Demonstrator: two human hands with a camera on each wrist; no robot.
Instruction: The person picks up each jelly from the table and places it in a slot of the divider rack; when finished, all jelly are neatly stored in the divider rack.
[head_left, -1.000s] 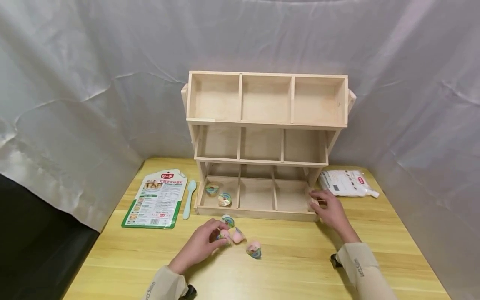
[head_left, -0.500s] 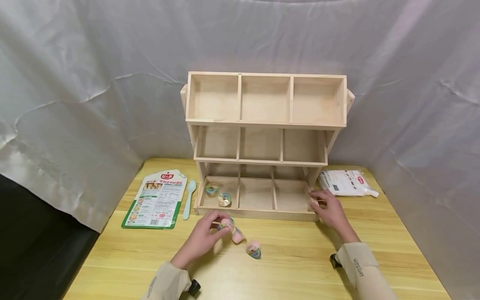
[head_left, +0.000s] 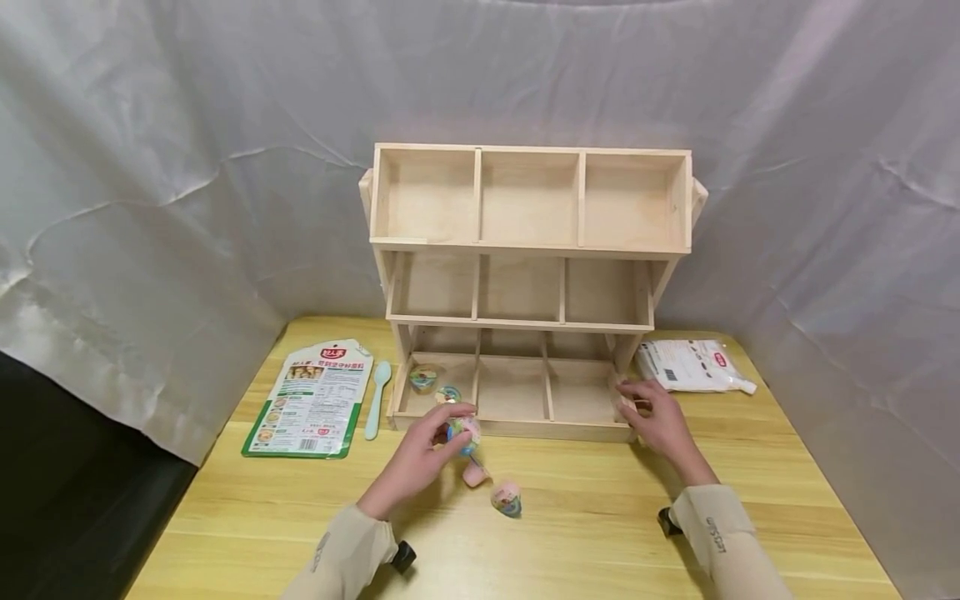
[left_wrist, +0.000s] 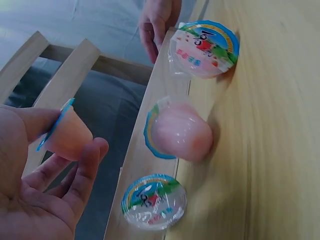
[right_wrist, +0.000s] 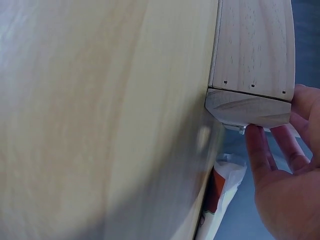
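Note:
My left hand [head_left: 417, 457] pinches a pink jelly cup [left_wrist: 71, 135] between thumb and fingers, just in front of the shelf's lowest tier. Three more cups lie on the table in the left wrist view: one [left_wrist: 204, 49] at the top, one [left_wrist: 182, 131] on its side, one [left_wrist: 154, 202] below. In the head view, two are visible, a near one [head_left: 507, 499] and another [head_left: 475, 474]. The bottom-left compartment holds two cups [head_left: 423, 378], one partly behind my left fingers. My right hand [head_left: 664, 427] grips the right end of the wooden shelf [right_wrist: 250, 106].
The three-tier wooden shelf [head_left: 531, 247] stands at the back of the table, against a grey curtain. To its left lie a green-and-white packet [head_left: 311, 400] and a pale green spoon [head_left: 377, 400]. A white packet [head_left: 693, 366] lies to its right.
My left hand has taken hold of a jelly cup, lifted it and moved it up and right towards the lowest tier. My right hand stays at the shelf's end.

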